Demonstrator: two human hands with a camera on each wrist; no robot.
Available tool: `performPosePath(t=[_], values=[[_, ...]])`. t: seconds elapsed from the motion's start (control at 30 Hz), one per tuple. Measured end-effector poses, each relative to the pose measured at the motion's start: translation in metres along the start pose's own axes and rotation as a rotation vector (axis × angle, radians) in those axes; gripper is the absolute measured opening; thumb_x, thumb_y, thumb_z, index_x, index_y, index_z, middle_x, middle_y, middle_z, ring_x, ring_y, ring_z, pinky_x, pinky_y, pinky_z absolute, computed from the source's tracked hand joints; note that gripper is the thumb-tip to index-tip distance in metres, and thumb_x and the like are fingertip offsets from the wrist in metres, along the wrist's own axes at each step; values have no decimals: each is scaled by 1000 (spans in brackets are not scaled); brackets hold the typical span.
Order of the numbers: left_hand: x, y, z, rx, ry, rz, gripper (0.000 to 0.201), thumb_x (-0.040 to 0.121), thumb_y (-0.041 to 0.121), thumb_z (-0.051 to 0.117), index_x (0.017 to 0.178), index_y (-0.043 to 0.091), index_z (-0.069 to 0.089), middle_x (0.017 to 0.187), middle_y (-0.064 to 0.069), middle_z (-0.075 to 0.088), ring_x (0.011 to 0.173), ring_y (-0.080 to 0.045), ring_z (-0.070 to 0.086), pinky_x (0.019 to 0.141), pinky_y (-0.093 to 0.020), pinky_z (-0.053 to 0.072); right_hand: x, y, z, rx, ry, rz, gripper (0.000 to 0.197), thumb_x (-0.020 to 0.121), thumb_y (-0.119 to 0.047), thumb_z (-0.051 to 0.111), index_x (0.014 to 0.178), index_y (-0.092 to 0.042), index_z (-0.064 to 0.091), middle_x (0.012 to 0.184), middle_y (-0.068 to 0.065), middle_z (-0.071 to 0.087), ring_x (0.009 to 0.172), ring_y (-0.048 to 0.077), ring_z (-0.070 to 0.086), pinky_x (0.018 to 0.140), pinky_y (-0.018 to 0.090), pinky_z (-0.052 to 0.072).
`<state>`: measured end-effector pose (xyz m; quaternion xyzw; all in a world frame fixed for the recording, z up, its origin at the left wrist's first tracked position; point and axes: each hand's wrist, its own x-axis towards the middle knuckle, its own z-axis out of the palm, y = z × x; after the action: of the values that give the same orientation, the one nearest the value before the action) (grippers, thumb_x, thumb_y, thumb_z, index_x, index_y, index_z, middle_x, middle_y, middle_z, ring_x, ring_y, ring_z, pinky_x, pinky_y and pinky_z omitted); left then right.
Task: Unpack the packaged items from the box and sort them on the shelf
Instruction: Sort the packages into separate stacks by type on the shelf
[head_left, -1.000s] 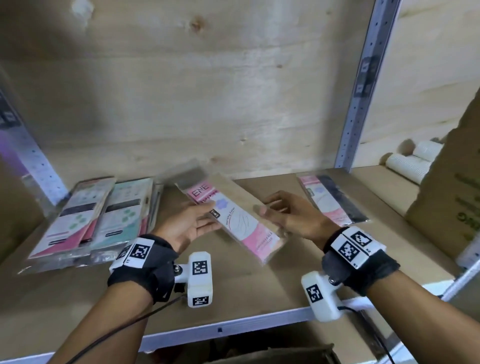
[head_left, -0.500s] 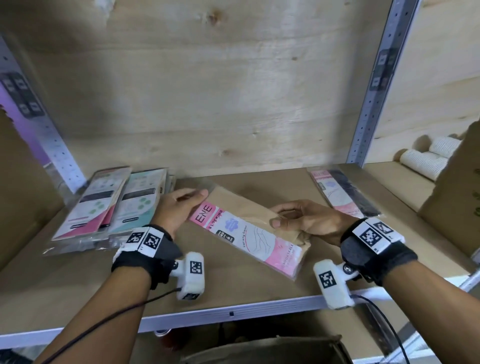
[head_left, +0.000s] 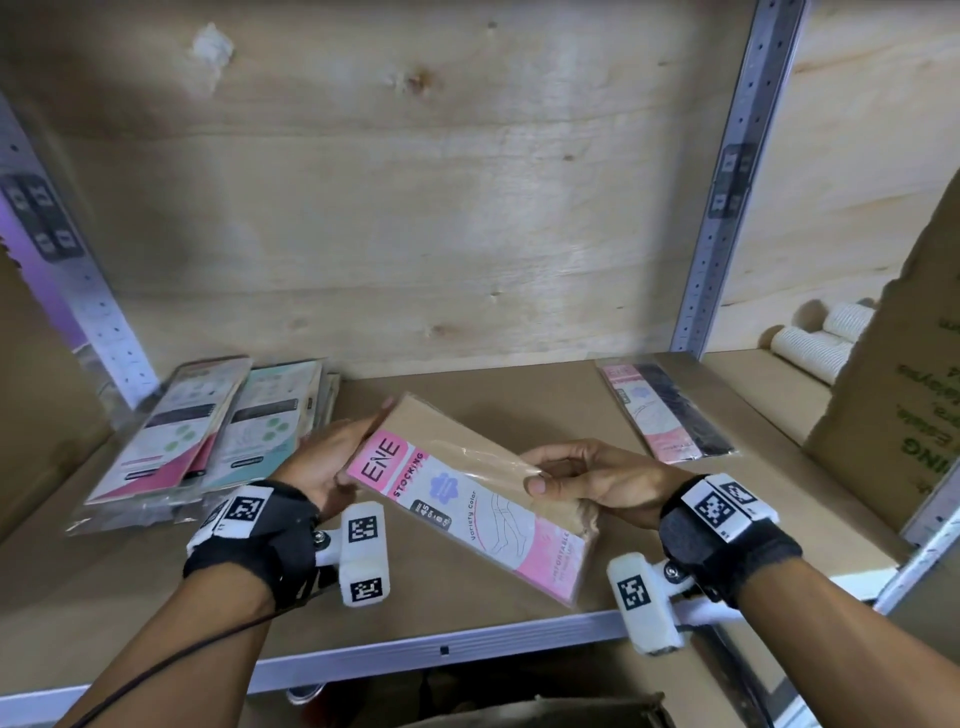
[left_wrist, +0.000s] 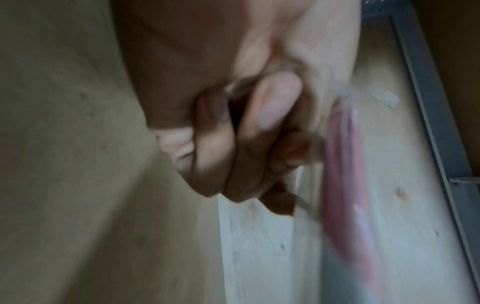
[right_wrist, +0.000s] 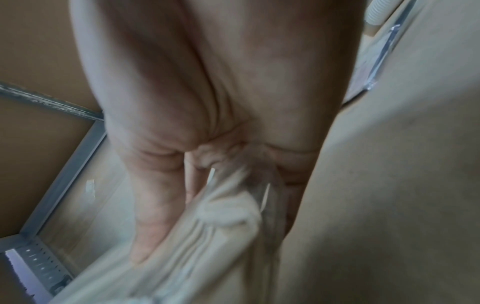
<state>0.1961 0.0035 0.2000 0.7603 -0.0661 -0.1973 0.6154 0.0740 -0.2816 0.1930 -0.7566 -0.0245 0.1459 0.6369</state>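
Pink-labelled stocking packet (head_left: 467, 499) is held over the shelf's (head_left: 519, 618) front middle, the left hand (head_left: 322, 465) gripping its near-left end and the right hand (head_left: 597, 483) pinching its right edge.

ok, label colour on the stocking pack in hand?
Pink and white label on the stocking pack, beige stockings behind; head view shows it best.

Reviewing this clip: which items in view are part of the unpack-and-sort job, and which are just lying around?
Job:
- pink stocking pack, held by left hand and right hand
- stacked packs
- pink-and-black pack
- shelf

Lying about:
- white rolls
- cardboard box, purpose unclear
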Motion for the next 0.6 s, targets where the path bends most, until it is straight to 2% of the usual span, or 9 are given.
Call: performPosePath(t=[0.07, 0.13, 0.23, 0.3, 0.37, 0.43, 0.5, 0.53, 0.6], values=[[2, -1, 1, 5, 3, 5, 57, 78, 68, 62, 65, 13, 63, 55, -9, 56, 44, -17, 48, 48, -21, 39, -1, 1, -2, 12, -14, -7, 39, 93, -7, 63, 132, -5, 60, 113, 16, 66, 60, 19, 51, 37, 14, 42], [6, -4, 1, 130, 57, 47, 56, 88, 63, 57, 74, 10, 65, 62, -11, 64, 52, -22, 59, 56, -26, 42, -4, 4, -7, 16, -17, 7, 39, 92, -5, 63, 131, -4, 60, 109, 14, 68, 47, 6, 57, 35, 14, 44], [4, -8, 1, 339, 118, 174, 48, 95, 57, 52, 75, 14, 63, 49, 4, 55, 41, -9, 48, 49, -25, 34, -8, 9, -12, -7, 0, 59, 39, 91, -6, 66, 130, -6, 62, 97, 5, 71, 38, 2, 51, 35, 14, 43], [2, -8, 3, 422, 147, 241, 49, 96, 58, 49, 69, 18, 58, 43, 6, 48, 36, -5, 42, 48, -24, 32, -9, 10, -13, -24, 4, 68, 39, 91, -7, 66, 130, -6, 62, 93, 2, 70, 36, 2, 47, 35, 15, 43], [0, -5, 6, 439, 171, 259, 53, 94, 62, 46, 66, 18, 54, 40, 6, 45, 36, -5, 42, 46, -23, 33, -9, 9, -13, -16, -16, 55, 39, 92, -6, 65, 131, -5, 60, 98, 6, 69, 37, 2, 49, 36, 15, 44], [0, -1, 8, 208, 122, 169, 56, 90, 64, 50, 80, 10, 62, 53, 0, 55, 46, -11, 54, 49, -22, 42, -10, 6, -13, 23, -35, 27, 39, 94, -3, 62, 132, -2, 58, 102, 9, 69, 42, 2, 58, 39, 14, 47], [-6, 5, 10, -78, 27, 45, 60, 89, 59, 57, 105, 2, 66, 76, -19, 68, 63, -22, 67, 55, -28, 55, -10, 3, -12, 59, -57, -3, 37, 95, -2, 60, 132, -1, 58, 102, 5, 72, 48, 2, 63, 41, 13, 48], [-7, 6, 9, -129, -6, 25, 58, 90, 58, 58, 109, 4, 67, 85, -26, 70, 68, -25, 70, 54, -28, 57, -10, 2, -12, 70, -71, -17, 34, 96, -2, 59, 130, -2, 59, 100, 2, 74, 51, 1, 65, 43, 13, 49], [-8, 6, 10, -119, -24, 29, 55, 87, 61, 57, 105, 11, 69, 97, -33, 68, 79, -29, 69, 52, -25, 58, -9, 2, -11, 46, -67, -30, 32, 95, -4, 60, 128, -5, 62, 104, 6, 74, 52, 1, 64, 42, 13, 49]])
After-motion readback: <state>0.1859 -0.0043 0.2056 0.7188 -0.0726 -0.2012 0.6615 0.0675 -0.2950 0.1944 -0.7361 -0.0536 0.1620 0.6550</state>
